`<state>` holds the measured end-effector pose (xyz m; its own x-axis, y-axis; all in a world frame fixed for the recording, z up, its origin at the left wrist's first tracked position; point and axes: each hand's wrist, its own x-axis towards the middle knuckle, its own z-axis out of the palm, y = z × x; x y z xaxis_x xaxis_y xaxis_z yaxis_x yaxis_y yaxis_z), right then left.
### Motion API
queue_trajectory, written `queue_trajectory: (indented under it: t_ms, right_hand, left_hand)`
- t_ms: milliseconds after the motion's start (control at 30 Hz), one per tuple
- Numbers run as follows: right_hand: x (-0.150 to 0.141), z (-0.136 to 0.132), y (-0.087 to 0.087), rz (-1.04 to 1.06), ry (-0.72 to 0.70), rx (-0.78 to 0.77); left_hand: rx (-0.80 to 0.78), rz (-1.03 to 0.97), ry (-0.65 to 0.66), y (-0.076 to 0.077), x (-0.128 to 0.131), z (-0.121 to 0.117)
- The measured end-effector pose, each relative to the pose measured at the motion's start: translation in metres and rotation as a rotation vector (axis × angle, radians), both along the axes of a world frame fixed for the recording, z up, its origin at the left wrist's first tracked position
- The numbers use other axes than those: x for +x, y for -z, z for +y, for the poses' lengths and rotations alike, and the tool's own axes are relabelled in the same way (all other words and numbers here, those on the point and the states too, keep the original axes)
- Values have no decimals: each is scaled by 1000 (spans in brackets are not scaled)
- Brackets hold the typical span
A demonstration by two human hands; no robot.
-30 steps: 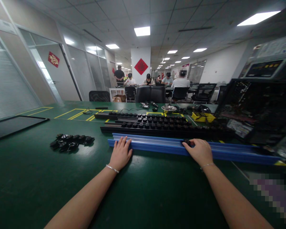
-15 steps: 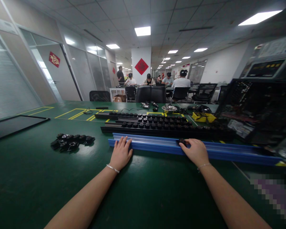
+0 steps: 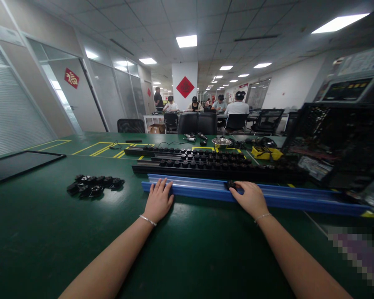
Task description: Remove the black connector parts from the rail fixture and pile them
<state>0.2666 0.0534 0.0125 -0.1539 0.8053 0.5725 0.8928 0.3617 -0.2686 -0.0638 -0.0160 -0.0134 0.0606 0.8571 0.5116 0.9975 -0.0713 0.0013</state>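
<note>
A long blue rail (image 3: 199, 192) with a channel along its length lies across the green table in front of me. Near its left end my left hand (image 3: 158, 200) rests on it, fingers spread flat over the near edge. Further right, my right hand (image 3: 249, 197) grips a small black socket-like module (image 3: 230, 185) that sits in the rail's channel. Fingers and thumb partly cover the module. Left of the rail, a cluster of similar black modules (image 3: 95, 185) lies on the table.
Behind the blue rail stand several black rails (image 3: 180, 169) filled with black modules. A metal bowl (image 3: 221, 142) and a yellow tray (image 3: 266, 153) are further back. A flat black panel (image 3: 21, 164) lies at left, and dark equipment (image 3: 339, 137) stands at right. People sit at far tables.
My right hand has slid a short way left along the blue rail, and the black module has moved left with it. The left hand stays in place.
</note>
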Motion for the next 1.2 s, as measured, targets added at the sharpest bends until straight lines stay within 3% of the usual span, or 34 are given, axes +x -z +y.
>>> queue_trajectory:
  t_ms: [500,733,1200]
  right_hand:
    - [-20,-8,-2,17,-96,-72]
    - [-26,-10,1,-24,-165,-37]
    - [-36,-15,-1,-86,-199,-90]
  left_hand:
    - [-10,9,-2,-1,0,-1]
    - [0,-1,-1,0,1,0]
    - [3,35,-29,-1,5,-1]
